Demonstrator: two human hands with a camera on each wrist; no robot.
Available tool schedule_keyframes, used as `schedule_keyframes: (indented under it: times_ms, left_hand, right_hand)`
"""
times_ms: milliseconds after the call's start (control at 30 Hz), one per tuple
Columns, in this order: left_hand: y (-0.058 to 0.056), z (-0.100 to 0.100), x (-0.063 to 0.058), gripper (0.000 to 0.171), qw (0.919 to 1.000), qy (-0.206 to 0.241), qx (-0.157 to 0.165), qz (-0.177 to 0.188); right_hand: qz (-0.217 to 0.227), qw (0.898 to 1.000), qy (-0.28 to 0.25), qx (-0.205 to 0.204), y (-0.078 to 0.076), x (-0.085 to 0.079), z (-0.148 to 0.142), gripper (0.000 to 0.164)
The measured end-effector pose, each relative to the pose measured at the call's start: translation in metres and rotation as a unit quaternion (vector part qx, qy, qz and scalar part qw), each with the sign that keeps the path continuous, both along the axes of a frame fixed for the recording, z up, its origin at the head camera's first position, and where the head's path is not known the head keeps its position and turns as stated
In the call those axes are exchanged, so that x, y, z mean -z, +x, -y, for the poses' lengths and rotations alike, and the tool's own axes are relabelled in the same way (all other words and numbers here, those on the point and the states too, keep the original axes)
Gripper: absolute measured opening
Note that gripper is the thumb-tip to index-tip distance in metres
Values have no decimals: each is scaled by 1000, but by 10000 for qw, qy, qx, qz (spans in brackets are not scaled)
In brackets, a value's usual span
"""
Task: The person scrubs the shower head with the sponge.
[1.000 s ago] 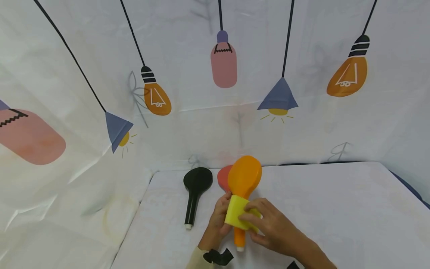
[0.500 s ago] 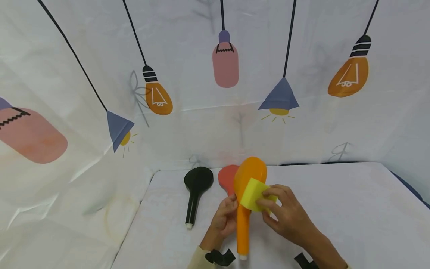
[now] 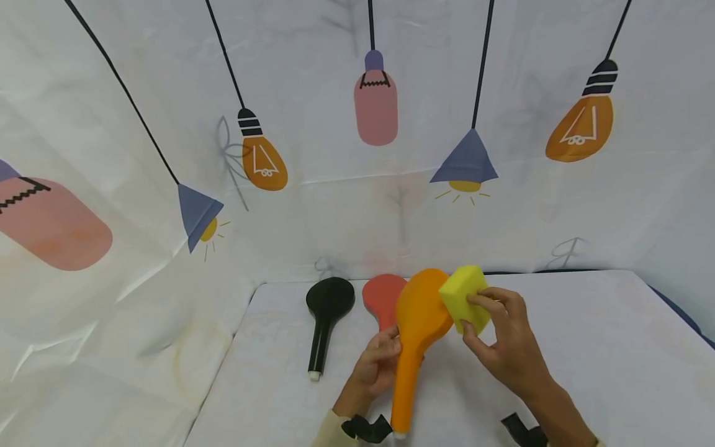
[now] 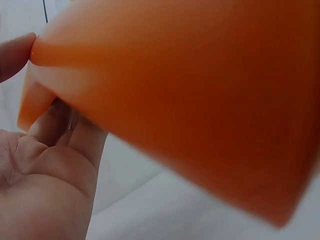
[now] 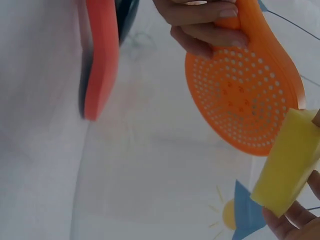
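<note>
My left hand (image 3: pixel 373 367) grips an orange shower head (image 3: pixel 418 313) around its neck, handle pointing down toward me. The thumb lies on one side and the fingers reach behind it. In the right wrist view the shower head's perforated face (image 5: pixel 235 95) shows, facing away from me. A yellow sponge (image 3: pixel 465 295) is pinched between the thumb and fingers of my right hand (image 3: pixel 511 351). The sponge lies against the right edge of the orange head. Close up in the left wrist view, the orange handle (image 4: pixel 190 110) hides part of the left hand's fingers.
On the white table (image 3: pixel 564 347) a black shower head (image 3: pixel 328 304) lies to the left. Beside it is a red shower head (image 3: pixel 384 295), partly hidden behind the orange one. A white cloth backdrop (image 3: pixel 346 205) with printed lamps stands behind the table's far edge.
My right hand has slid the sponge from the handle up along the orange head to its right edge. The orange shower head has shifted slightly right and tilted in my left hand.
</note>
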State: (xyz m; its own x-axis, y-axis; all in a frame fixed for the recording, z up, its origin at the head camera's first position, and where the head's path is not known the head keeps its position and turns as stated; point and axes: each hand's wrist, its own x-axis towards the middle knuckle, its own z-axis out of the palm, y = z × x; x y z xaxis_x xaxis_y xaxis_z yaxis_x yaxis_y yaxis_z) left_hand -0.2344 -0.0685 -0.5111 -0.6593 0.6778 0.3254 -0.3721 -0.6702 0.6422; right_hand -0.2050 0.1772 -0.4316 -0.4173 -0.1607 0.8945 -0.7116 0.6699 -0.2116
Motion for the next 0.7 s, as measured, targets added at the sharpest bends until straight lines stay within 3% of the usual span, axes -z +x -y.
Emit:
schedule_keyframes:
  times_ms: [467, 700]
  left_hand:
    - [1, 0, 0, 41, 9999, 39, 64, 81]
    - [0, -2, 0, 41, 9998, 137, -124, 34]
  right_hand:
    - [342, 9988, -348, 11, 6, 4, 11, 55]
    - [1105, 9934, -253, 174, 14, 9, 23, 59]
